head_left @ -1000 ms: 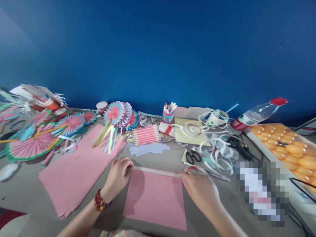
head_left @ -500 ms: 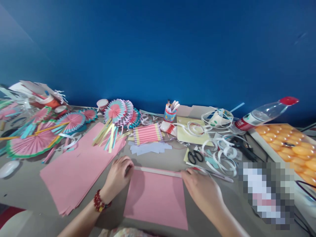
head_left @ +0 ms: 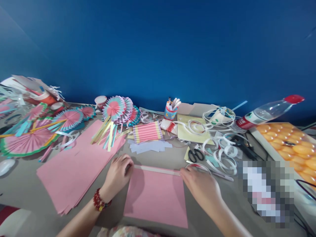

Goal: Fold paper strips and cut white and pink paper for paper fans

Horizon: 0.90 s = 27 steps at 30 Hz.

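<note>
A pink paper sheet (head_left: 156, 200) lies on the table in front of me, with a white tape strip (head_left: 156, 170) along its far edge. At the sheet's far left corner, my left hand (head_left: 119, 176) is closed, its curled fingers on the strip's left end. My right hand (head_left: 202, 186) pinches the strip's other end at the far right corner; its fingertips are partly hidden. Just behind the right hand sits a looped white band with red inside (head_left: 198, 167). Black-handled scissors (head_left: 196, 154) lie beyond it.
Pink sheets (head_left: 79, 171) are stacked on the left, near several folded paper fans (head_left: 115, 108). A pleated pink piece (head_left: 148, 132), a pen cup (head_left: 170, 113), curled white strips (head_left: 225, 148) and a leaning bottle (head_left: 261, 115) stand or lie farther back. An orange bubbled panel (head_left: 291, 144) is at right.
The view has shifted slightly. Both hands stay at the far corners of the pink sheet, and the white strip lies as before.
</note>
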### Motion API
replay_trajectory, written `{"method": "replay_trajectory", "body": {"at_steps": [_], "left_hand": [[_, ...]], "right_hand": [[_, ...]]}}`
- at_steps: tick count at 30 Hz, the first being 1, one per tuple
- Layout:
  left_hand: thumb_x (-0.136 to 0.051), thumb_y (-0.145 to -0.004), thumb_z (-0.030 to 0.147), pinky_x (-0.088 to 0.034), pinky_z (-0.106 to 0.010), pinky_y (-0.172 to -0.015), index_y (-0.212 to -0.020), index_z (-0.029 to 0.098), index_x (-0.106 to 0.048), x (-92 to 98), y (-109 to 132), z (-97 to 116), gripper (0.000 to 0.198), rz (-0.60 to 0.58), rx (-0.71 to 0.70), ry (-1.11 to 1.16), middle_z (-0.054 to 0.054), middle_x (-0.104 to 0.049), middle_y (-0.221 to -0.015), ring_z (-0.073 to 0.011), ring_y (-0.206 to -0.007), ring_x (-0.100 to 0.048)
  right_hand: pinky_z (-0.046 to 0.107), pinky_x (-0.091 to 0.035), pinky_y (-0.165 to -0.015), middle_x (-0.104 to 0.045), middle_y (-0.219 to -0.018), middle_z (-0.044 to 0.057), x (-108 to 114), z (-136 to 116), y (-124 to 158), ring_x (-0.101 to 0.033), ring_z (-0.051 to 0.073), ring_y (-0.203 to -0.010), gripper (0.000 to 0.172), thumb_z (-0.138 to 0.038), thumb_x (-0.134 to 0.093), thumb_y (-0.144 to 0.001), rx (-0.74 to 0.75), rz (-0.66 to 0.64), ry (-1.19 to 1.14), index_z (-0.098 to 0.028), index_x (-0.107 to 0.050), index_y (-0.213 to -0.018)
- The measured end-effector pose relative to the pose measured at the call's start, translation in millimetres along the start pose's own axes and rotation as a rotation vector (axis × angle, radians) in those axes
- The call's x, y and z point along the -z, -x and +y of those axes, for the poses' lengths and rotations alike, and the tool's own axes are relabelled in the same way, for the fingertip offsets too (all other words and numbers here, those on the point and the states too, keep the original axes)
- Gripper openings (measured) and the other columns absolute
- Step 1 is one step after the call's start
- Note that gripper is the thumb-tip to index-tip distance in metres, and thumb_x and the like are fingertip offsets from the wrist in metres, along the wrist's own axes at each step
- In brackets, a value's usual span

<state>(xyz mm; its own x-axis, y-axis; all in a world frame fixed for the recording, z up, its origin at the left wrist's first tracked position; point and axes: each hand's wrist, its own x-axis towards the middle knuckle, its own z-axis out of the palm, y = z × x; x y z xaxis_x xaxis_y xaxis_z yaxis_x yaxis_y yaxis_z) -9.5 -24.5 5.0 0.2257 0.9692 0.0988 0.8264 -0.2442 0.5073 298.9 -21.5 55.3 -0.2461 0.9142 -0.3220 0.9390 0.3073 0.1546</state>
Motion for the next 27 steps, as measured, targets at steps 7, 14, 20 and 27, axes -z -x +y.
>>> {"method": "replay_trajectory", "body": {"at_steps": [7, 14, 20, 27], "left_hand": [[-0.05, -0.085, 0.011, -0.041, -0.032, -0.077, -0.079, 0.02, -0.056, -1.1, -0.5, -0.8, 0.012, -0.001, 0.0, -0.019, -0.002, -0.06, -0.085, -0.0196, -0.08, -0.058], [-0.05, -0.085, 0.012, -0.04, -0.032, -0.076, -0.079, 0.02, -0.055, -1.3, -2.0, 1.4, 0.012, 0.006, -0.001, -0.05, -0.003, -0.06, -0.086, -0.0202, -0.082, -0.058], [-0.049, -0.085, 0.012, -0.039, -0.034, -0.076, -0.078, 0.02, -0.055, -1.0, -2.2, 2.4, 0.012, 0.0, -0.004, -0.085, -0.003, -0.06, -0.086, -0.0207, -0.082, -0.058], [-0.05, -0.085, 0.013, -0.04, -0.034, -0.077, -0.079, 0.021, -0.056, -2.3, -1.6, 3.3, 0.012, -0.004, 0.002, -0.103, -0.003, -0.06, -0.087, -0.0208, -0.083, -0.059]], "right_hand": [[0.029, -0.021, -0.049, -0.068, -0.076, 0.002, 2.8, -0.4, -2.0, -0.066, 0.016, -0.066, 0.016, -0.017, -0.055, -0.091, -0.019, -0.01, -0.046, -0.023, -0.067, -0.082], [0.028, -0.02, -0.05, -0.069, -0.077, 0.004, 0.2, -0.9, -2.7, -0.065, 0.016, -0.062, 0.016, -0.016, -0.055, -0.09, -0.006, 0.021, -0.021, -0.022, -0.067, -0.083], [0.03, -0.019, -0.049, -0.069, -0.075, 0.004, 0.2, -0.8, -3.1, -0.066, 0.017, -0.061, 0.016, -0.018, -0.055, -0.09, -0.005, 0.02, -0.025, -0.022, -0.067, -0.081], [0.028, -0.022, -0.05, -0.07, -0.079, 0.003, 5.7, -2.2, -4.1, -0.067, 0.019, -0.066, 0.018, -0.015, -0.053, -0.091, -0.024, -0.036, -0.025, -0.023, -0.068, -0.085]]}}
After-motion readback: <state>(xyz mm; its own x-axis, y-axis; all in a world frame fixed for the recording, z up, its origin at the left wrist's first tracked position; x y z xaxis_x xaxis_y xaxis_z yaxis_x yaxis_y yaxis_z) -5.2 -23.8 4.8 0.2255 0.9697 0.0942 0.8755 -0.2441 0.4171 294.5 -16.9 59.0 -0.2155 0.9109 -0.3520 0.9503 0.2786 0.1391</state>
